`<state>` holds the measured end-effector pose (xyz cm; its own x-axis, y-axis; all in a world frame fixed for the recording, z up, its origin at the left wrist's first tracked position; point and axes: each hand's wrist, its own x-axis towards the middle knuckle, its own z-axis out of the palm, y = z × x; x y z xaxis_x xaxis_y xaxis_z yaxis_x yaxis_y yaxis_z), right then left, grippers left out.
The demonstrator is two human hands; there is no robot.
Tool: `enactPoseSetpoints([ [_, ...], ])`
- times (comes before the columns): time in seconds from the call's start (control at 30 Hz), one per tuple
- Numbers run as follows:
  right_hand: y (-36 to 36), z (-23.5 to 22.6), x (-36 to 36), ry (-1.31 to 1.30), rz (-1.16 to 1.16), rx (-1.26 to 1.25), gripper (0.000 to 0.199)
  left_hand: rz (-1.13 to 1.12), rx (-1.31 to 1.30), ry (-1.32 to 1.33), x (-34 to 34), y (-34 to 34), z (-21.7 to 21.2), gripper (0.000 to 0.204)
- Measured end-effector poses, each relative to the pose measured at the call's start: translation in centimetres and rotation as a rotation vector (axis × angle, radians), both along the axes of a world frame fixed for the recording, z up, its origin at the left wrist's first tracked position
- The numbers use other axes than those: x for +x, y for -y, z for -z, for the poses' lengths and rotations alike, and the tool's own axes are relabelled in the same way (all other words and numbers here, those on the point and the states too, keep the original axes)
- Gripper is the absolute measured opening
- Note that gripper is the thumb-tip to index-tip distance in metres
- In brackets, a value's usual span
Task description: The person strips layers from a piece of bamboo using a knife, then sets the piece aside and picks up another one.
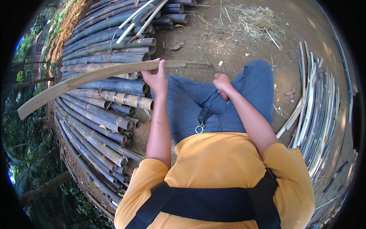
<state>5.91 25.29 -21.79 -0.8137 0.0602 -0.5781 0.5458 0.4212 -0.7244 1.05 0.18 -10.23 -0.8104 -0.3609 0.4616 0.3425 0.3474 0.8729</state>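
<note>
A long split bamboo strip [97, 72] stretches from the far left across to just above my lap. My left hand [156, 77] is closed around it, with the thumb on the near face. In my right fist [222, 83] is a knife [224, 95] with a red handle, whose thin dark blade rises beyond the fingers. That blade stands at the strip's right end; whether the two touch, I cannot tell.
Stacked bamboo poles [114, 88] fill the ground on my left, with pale split strips [141, 19] on top. A bundle of thin strips [318, 114] lies at the right. Ahead is a heap of shavings [259, 23] on the bare soil.
</note>
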Motion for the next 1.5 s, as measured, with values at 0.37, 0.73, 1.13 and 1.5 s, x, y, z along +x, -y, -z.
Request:
enactPoseSetpoints([
  [0.37,-1.1,-1.8,-1.2,-0.052,0.051,-0.025,0.011,0.183,0.183,0.082,-2.2,-2.1,-1.2,0.029],
  [0.73,-4.1,-7.4,-7.7,-0.06,-0.093,0.233,0.046,0.315,-0.002,0.105,-2.8,-2.7,-1.7,0.028],
  [1.13,-1.7,-0.6,-6.4,0.059,-0.191,0.414,0.067,0.32,0.172,0.149,-2.8,-1.8,-1.2,0.043],
  [1.5,-0.2,0.9,-4.3,0.172,-0.226,0.394,0.073,0.233,0.106,0.275,-3.7,0.4,-2.7,0.023],
])
